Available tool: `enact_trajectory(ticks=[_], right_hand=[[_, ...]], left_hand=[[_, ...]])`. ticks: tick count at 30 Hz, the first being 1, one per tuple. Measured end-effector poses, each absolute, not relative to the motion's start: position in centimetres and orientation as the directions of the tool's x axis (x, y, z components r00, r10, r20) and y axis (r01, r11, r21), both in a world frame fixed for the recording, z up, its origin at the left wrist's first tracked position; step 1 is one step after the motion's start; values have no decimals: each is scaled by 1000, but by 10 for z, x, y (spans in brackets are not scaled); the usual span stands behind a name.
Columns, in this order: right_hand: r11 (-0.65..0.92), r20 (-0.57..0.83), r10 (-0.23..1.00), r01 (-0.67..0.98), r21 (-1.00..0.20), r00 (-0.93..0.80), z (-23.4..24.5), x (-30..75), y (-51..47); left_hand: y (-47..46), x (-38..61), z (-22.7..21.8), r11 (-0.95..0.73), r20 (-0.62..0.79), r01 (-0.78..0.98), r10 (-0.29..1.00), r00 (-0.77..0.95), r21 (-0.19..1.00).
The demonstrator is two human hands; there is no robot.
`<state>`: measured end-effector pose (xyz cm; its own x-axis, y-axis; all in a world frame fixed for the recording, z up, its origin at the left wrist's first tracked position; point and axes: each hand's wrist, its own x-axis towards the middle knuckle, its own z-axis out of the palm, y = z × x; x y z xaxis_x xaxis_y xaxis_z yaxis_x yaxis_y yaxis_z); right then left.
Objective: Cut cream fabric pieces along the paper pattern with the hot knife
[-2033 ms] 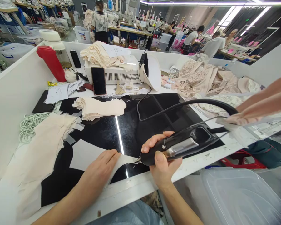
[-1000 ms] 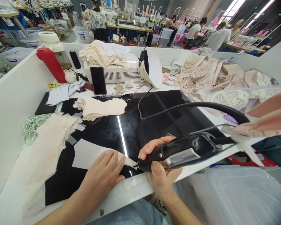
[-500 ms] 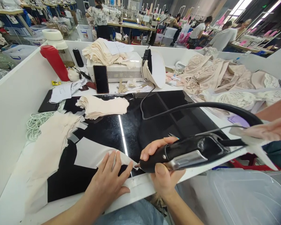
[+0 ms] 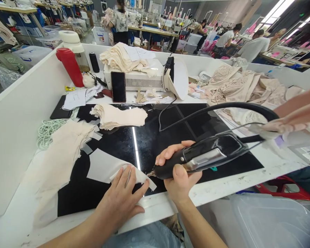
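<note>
My left hand (image 4: 126, 193) lies flat with its fingers spread, pressing a pale fabric piece (image 4: 103, 167) onto the black work surface. Part of that fabric is folded over under my fingertips, and its narrow end (image 4: 152, 183) sticks out to the right. My right hand (image 4: 179, 175) is wrapped around a black handheld power tool (image 4: 209, 158) with a silver lever. The tool points left, its slim metal tip (image 4: 150, 173) at the fabric's edge near my left fingers; whether it touches cannot be made out. A black cord (image 4: 237, 106) loops from its rear.
Stacked fabric pieces (image 4: 121, 116) and a longer pile (image 4: 69, 148) lie at left. Behind stand a phone (image 4: 118, 86), a white machine box (image 4: 142, 82) and a red bottle (image 4: 69, 67). Another person's blurred arm (image 4: 297, 106) reaches in beside the cord.
The tool's tip has shifted slightly left and away from me, uncovering the fabric's narrow end. The other person's arm has moved left. My left hand stays on the fabric.
</note>
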<state>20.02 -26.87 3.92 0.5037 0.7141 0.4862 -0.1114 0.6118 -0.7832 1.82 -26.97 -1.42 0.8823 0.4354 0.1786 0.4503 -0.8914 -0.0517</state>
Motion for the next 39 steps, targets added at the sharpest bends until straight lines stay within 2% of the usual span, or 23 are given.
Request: enact_trajectory(ticks=[5, 16, 20, 26, 39], right_hand=[[616, 489, 721, -132, -777, 491, 37, 200, -269], [623, 475, 727, -186, -760, 495, 35, 196, -267], [655, 507, 709, -192, -731, 490, 35, 195, -261], [601, 476, 750, -172, -781, 459, 32, 192, -259], [613, 494, 757, -202, -764, 428, 30, 188, -249]], left_hand=[[-269, 19, -12, -901, 95, 430, 423, 901, -63], [-266, 18, -10, -893, -28, 449, 448, 894, 39], [-267, 16, -15, -883, 2, 464, 465, 885, 71], [-267, 15, -17, -882, 31, 460, 465, 885, 99], [-270, 18, -19, -882, 106, 465, 472, 875, 80]])
